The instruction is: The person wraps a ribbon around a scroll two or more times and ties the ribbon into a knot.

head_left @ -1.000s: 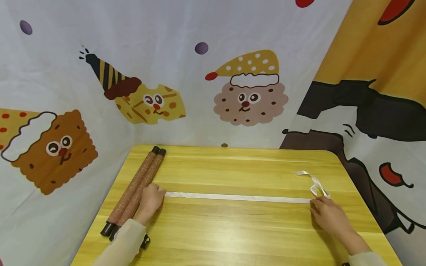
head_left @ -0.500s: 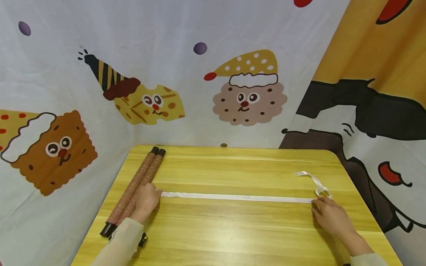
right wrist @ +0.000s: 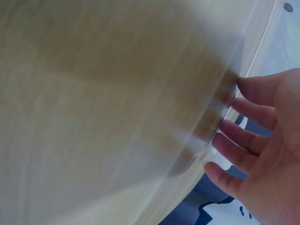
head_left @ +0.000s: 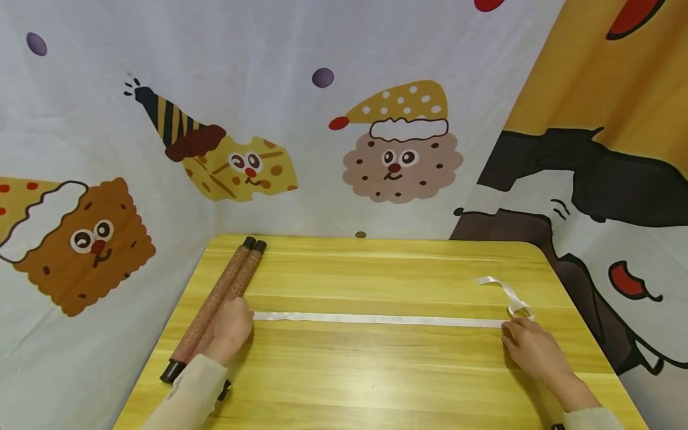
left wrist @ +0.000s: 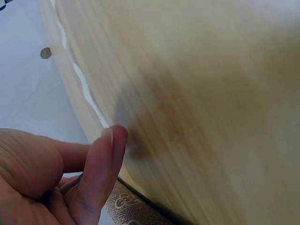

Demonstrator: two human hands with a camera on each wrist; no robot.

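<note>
Your left grip [head_left: 232, 325] pinches one end of the white ribbon [head_left: 376, 319] between thumb and forefinger, while your right grip [head_left: 534, 348] has its fingers extended and spread, tips at the ribbon, seemingly pressing it against the bench [head_left: 371, 370]. The ribbon spans the gap between your two grips, nearly straight from above, though it wavers just beyond the left pinch, so it is probably not fully taut. Just past your right fingertips it curls into a loop [head_left: 517, 303], with a loose tail [head_left: 505, 289] trailing beyond. Two patterned rolls [head_left: 215, 298] lie beneath and beside your left grip; whether you touch them you cannot tell from here. A hard pull on the left could drag the ribbon from under your right fingertips, since they don't wrap it and its satiny surface looks slippery. Slack could let the strip twist near the left pinch, and tugging the tail could cinch that loop. Swing your left grip low and you might nudge the rolls, whose round shape would let them turn.
</note>
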